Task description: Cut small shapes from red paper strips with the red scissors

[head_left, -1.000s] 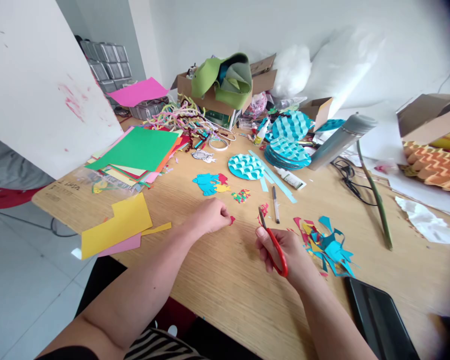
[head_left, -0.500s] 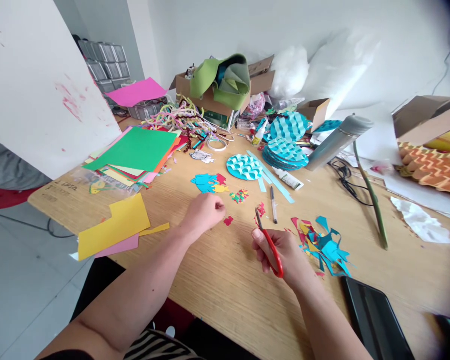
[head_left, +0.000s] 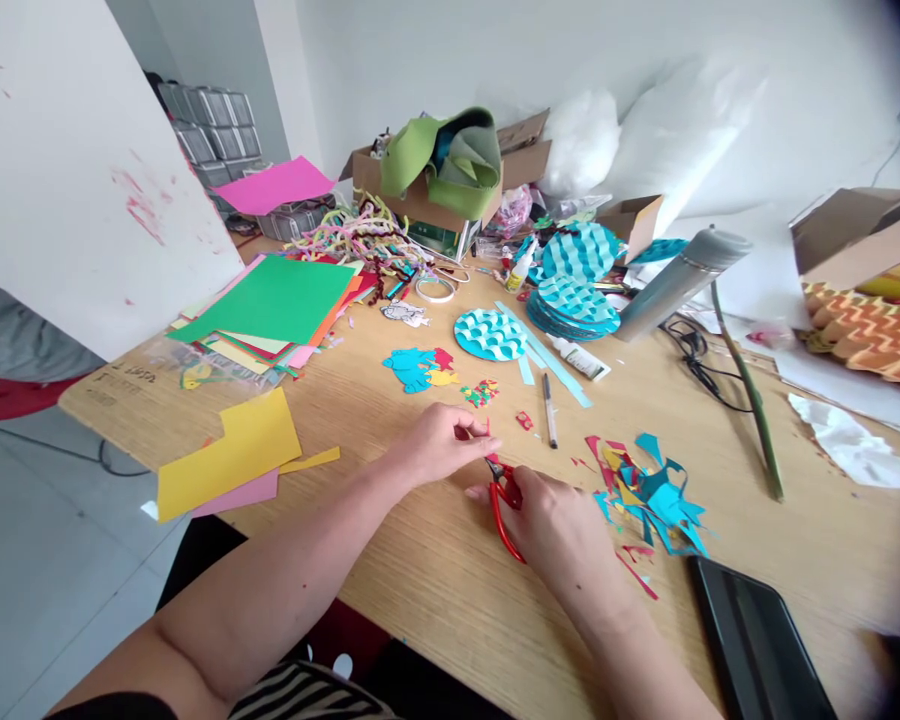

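Note:
My left hand point(head_left: 450, 442) pinches a small piece of red paper point(head_left: 493, 458) between thumb and fingers, mostly hidden by them. My right hand point(head_left: 555, 515) grips red-handled scissors point(head_left: 504, 520), whose blades point up to the red paper at my left fingertips. Just beyond lies a small red paper cutout point(head_left: 523, 420). Tiny red, green and yellow cutouts point(head_left: 480, 392) form a little pile behind my left hand. Farther back are blue paper fish shapes point(head_left: 411, 370), with red and yellow ones against them. A pen point(head_left: 550, 410) rests to their right.
Paper scraps point(head_left: 656, 500) and a black phone point(head_left: 765, 640) lie on the right. Yellow paper point(head_left: 232, 450) and a coloured paper stack point(head_left: 270, 300) are on the left. Blue patterned discs point(head_left: 574, 305), a glue bottle point(head_left: 581, 358) and a grey flask point(head_left: 679, 285) stand behind.
My left hand has moved right and now holds red paper. The scissors have come down and left to meet it. A thin red strip now lies below the scrap pile.

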### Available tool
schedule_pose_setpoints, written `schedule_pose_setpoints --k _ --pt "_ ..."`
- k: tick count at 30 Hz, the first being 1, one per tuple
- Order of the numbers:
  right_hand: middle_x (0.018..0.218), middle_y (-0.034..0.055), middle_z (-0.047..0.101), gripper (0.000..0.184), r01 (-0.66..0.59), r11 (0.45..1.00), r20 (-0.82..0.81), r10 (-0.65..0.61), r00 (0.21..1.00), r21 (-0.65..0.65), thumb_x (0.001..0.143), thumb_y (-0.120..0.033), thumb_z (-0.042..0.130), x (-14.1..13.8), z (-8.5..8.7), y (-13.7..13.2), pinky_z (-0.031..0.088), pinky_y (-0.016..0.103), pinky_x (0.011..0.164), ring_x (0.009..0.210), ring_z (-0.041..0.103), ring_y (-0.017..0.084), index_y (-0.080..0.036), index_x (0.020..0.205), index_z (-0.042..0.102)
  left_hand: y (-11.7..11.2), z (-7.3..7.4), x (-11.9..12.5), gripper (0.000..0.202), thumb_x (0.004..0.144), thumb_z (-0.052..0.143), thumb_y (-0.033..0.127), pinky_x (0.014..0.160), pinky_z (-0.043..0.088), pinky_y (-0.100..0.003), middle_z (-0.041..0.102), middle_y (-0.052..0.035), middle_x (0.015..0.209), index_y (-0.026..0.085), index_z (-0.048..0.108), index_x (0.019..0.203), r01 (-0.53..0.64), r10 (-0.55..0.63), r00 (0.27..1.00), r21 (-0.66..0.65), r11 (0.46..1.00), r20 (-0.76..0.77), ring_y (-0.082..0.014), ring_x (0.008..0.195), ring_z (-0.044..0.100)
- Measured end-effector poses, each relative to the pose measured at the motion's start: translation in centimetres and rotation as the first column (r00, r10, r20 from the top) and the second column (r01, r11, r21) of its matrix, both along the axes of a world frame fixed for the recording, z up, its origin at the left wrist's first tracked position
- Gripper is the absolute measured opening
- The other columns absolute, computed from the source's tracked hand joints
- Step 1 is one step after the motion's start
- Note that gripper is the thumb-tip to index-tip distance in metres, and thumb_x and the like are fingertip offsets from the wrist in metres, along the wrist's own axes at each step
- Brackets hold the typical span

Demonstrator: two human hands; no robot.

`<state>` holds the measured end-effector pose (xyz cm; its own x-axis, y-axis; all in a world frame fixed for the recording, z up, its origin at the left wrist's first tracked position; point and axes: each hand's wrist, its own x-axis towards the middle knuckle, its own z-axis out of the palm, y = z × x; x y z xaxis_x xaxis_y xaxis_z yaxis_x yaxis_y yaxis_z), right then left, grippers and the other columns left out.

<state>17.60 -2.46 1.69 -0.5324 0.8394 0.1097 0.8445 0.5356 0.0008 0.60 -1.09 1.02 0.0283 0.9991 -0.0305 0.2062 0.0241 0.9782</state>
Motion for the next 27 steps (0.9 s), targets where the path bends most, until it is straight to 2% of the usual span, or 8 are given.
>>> schedule_pose_setpoints --k 4,8,11,13,16,19,23,27 --pt "0.064 0.0067 0.069 0.037 0.02 1.0 0.007 -0.02 1.0 -0.003 0.09 -0.046 0.047 -0.1 0.4 0.0 0.024 0.028 0.047 0.055 0.068 0.024 -0.018 0.068 0.058 0.1 0.3 0.0 0.025 0.066 0.072 0.038 0.056 0.037 -0.025 0.063 -0.0024 0.062 0.013 0.07 0.066 -0.037 0.061 0.978 -0.118 0.992 0.2 -0.01 0.057 0.049" --pt "0.063 0.0062 0.067 0.037 0.007 1.0 -0.058 -0.008 0.998 -0.028 0.088 -0.048 0.049 0.0 0.5 0.0 0.026 0.028 0.047 0.052 0.064 0.022 -0.019 0.067 0.055 0.4 0.6 -0.5 0.027 0.063 0.076 0.038 0.053 0.036 -0.023 0.063 -0.0035 0.065 0.012 0.071 0.069 -0.074 0.181 0.859 -0.233 0.97 0.479 -0.0077 0.053 0.047" --pt "0.051 0.0022 0.057 0.039 -0.029 0.996 -0.242 0.006 0.97 -0.089 0.085 -0.049 0.054 0.2 0.7 0.0 0.029 0.026 0.047 0.045 0.055 0.017 -0.021 0.059 0.048 0.7 0.6 -0.9 0.027 0.06 0.079 0.035 0.051 0.037 -0.022 0.062 -0.0023 0.067 0.013 0.07 0.073 -0.073 0.262 0.727 -0.308 0.948 0.635 -0.0077 0.055 0.05" --pt "0.048 -0.0001 0.052 0.038 -0.025 0.99 -0.434 -0.038 0.9 -0.139 0.083 -0.047 0.058 0.3 0.9 0.1 0.032 0.025 0.046 0.043 0.049 0.014 -0.021 0.058 0.046 0.7 0.5 -1.1 0.027 0.059 0.08 0.034 0.05 0.035 -0.021 0.061 -0.0018 0.066 0.013 0.07 0.073 -0.043 0.276 0.683 -0.34 0.939 0.676 -0.0074 0.055 0.051" --pt "0.058 0.0013 0.057 0.028 0.008 0.967 -0.678 -0.184 0.712 -0.254 0.081 -0.043 0.062 0.4 1.1 0.1 0.039 0.023 0.047 0.049 0.051 0.014 -0.019 0.069 0.056 0.5 0.5 -0.8 0.026 0.059 0.08 0.033 0.05 0.032 -0.021 0.062 -0.0032 0.067 0.012 0.07 0.071 0.019 0.252 0.69 -0.365 0.931 0.678 -0.0064 0.054 0.049" --pt "0.071 0.0044 0.064 0.025 0.001 0.938 -0.77 -0.284 0.571 -0.346 0.079 -0.04 0.065 0.3 1.1 0.3 0.046 0.025 0.053 0.056 0.057 0.015 -0.016 0.086 0.063 0.0 0.4 0.0 0.027 0.06 0.08 0.035 0.051 0.029 -0.021 0.064 -0.0049 0.068 0.011 0.071 0.069 0.101 0.192 0.735 -0.385 0.917 0.65 -0.0057 0.054 0.047" --pt "0.074 0.0052 0.066 0.022 -0.098 0.9 -0.78 -0.309 0.544 -0.425 0.079 -0.036 0.066 0.1 1.0 0.4 0.046 0.024 0.052 0.057 0.058 0.015 -0.016 0.088 0.066 -0.5 0.3 0.8 0.032 0.057 0.081 0.039 0.051 0.026 -0.023 0.062 -0.0041 0.063 0.011 0.071 0.067 0.19 0.115 0.767 -0.394 0.899 0.632 -0.0063 0.053 0.047" --pt "0.064 0.0031 0.064 0.025 -0.123 0.866 -0.784 -0.367 0.501 -0.484 0.077 -0.04 0.067 0.0 1.6 0.5 0.044 0.023 0.048 0.051 0.056 0.014 -0.015 0.078 0.065 -0.7 0.3 1.1 0.035 0.057 0.08 0.043 0.048 0.024 -0.024 0.059 -0.0025 0.058 0.01 0.069 0.067 0.233 0.062 0.781 -0.382 0.894 0.621 -0.0064 0.049 0.045"
